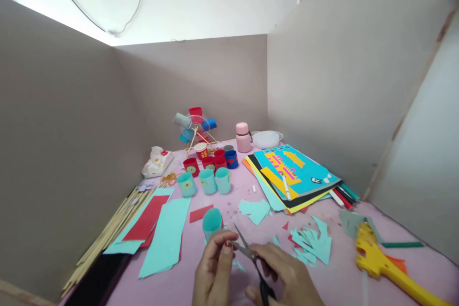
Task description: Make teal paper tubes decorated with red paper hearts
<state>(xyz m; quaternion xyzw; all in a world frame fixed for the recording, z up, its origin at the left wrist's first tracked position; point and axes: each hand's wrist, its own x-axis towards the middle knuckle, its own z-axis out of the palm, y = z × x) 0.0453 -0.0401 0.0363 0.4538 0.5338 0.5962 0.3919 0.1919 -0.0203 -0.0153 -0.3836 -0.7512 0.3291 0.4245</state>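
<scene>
Scissors [251, 256] sit in the right hand [287, 267], blades parted and reaching up to the left hand [215, 267], an angle that, from my distant seat, seems to suit small snips. The left thumb and finger are drawn narrow in a pinch; I cannot tell what, if anything, lies between them. Through my head view, 1 turquoise cup [212, 222] stands just beyond, partly hidden, probably kept within easy reach. I see 3 more turquoise cups [208, 181] farther back. Paper scraps [311, 244] lie right and paper strips [167, 239] left, which I judge leaves the hands room between. A yellow glue gun [373, 258] rests far right, away from the blades.
</scene>
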